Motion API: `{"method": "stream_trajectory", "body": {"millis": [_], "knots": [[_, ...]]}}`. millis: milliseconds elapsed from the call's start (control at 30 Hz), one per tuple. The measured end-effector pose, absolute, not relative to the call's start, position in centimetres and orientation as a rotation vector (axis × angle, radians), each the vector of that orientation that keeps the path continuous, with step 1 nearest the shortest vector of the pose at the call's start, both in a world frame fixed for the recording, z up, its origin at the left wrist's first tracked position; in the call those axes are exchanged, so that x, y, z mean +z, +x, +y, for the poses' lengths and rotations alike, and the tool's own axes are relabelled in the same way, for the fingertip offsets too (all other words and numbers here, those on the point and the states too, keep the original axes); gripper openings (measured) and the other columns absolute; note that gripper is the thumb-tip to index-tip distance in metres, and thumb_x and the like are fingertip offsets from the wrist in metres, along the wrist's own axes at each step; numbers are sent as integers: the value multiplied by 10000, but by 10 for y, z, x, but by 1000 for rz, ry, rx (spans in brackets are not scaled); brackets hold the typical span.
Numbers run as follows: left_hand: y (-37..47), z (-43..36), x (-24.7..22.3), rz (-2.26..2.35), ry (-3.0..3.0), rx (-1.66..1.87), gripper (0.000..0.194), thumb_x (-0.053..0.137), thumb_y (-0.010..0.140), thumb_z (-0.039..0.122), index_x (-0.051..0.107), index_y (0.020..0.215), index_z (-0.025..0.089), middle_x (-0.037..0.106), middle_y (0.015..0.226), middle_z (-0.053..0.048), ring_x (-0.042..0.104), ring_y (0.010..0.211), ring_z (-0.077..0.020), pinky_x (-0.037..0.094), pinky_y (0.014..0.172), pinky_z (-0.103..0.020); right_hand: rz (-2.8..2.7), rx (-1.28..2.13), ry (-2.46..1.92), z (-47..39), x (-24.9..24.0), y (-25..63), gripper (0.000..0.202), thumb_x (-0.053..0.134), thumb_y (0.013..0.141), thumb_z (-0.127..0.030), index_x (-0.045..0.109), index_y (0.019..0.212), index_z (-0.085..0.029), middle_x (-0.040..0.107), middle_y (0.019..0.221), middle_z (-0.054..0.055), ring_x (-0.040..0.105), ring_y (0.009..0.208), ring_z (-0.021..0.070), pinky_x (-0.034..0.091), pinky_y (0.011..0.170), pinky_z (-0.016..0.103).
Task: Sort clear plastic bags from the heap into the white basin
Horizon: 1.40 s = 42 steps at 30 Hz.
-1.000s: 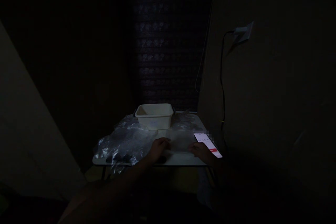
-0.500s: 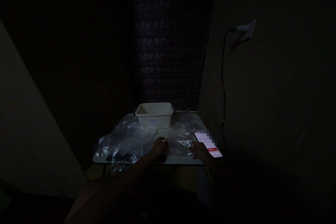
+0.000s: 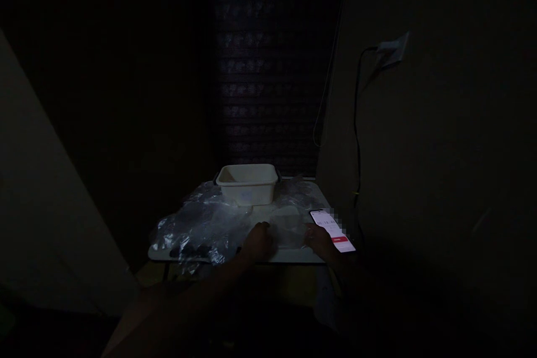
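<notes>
The scene is very dark. Left hand and right hand rest on a clear plastic bag lying flat on the table at 6 o'clock. Whether the fingers grip or merely press the bag cannot be told. Crumpled plastic bags lie at 9 o'clock, unsorted. A white tub stands at 12 o'clock; its contents cannot be seen. A lit phone lies at 3 o'clock.

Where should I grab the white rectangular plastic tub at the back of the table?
Take the white rectangular plastic tub by the dark handles at its two short ends, one hand from each side. It stands upright and open-topped, and clear plastic bags lie in front of it, so coming in from the sides above them looks cleanest.
</notes>
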<state>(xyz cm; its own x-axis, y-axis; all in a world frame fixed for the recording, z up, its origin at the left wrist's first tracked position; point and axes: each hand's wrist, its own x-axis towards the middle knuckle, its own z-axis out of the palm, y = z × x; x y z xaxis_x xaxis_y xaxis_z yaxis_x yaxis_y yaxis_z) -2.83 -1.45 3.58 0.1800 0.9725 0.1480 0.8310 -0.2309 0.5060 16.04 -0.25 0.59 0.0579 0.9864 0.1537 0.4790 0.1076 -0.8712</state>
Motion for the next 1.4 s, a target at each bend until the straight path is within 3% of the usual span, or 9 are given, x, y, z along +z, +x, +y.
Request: {"method": "stream_trajectory", "body": {"millis": [133, 300, 433, 600, 833, 1000, 1233, 1400], "knots": [[-24, -23, 34, 1654, 2572, 385, 343, 347, 681, 206, 415, 1005, 120, 453, 1015, -96, 415, 912, -173, 316, 757, -262, -1807, 467, -1665, -12, 21, 161, 383, 437, 570, -138, 465, 951, -120, 528, 875, 80, 500, 782, 160, 411, 627, 246], [-21, -33, 22, 1517, 2897, 201, 487, 203, 750, 361, 206, 1164, 103, 236, 1214, -119, 188, 1095, -222, 180, 855, -369, -2240, -38, -1712, -24, 43, 157, 309, 332, 651, -155, 512, 902, -153, 508, 942, 81, 450, 873, 188, 384, 659, 277], [-20, -40, 12, 1535, 2933, 138, 553, 56, 759, 417, 179, 1176, 75, 202, 1224, -140, 128, 1114, -238, 117, 870, -398, -2460, -164, -1459, -26, 33, 150, 387, 256, 723, -200, 382, 1079, -113, 415, 1104, 87, 351, 1005, 164, 272, 830, 287], [-20, -43, 9, 1649, 2897, 80, 597, 21, 751, 433, 220, 1165, 53, 223, 1211, -155, 128, 1111, -257, 107, 860, -435, -2623, -188, -1319, -28, 6, 150, 492, 131, 763, -387, 242, 1166, -127, 264, 1212, 83, 177, 1112, 177, 122, 894, 382], [-22, -42, 10, 1711, 2843, 31, 637, 16, 736, 465, 263, 1149, 46, 259, 1194, -160, 160, 1101, -270, 125, 842, -467, -2560, -155, -1554, -27, 0, 155, 603, 85, 736, -471, 269, 1152, -76, 257, 1202, 139, 167, 1112, 222, 72, 879, 442], [-23, -39, 12, 1777, 2836, 65, 658, 25, 725, 494, 273, 1146, 52, 253, 1195, -167, 164, 1096, -286, 103, 841, -478, -2485, -212, -1615, -21, 6, 155, 601, 95, 736, -471, 322, 1126, -73, 285, 1187, 145, 191, 1102, 233, 79, 876, 446], [-18, -37, 18, 1475, 2965, 99, 553, 2, 755, 431, 164, 1187, 126, 190, 1233, -110, 108, 1120, -224, 99, 859, -448, -2664, -184, -1283, -23, 5, 150, 494, 95, 766, -402, 220, 1172, -149, 240, 1221, 69, 163, 1118, 158, 112, 892, 401], [-15, -34, 14, 1452, 2955, 96, 543, 2, 754, 439, 156, 1188, 152, 189, 1236, -98, 110, 1121, -222, 83, 857, -461, -2692, -145, -1280, -24, 0, 151, 506, 75, 766, -409, 207, 1177, -145, 254, 1214, 83, 162, 1118, 163, 96, 892, 413]]}}
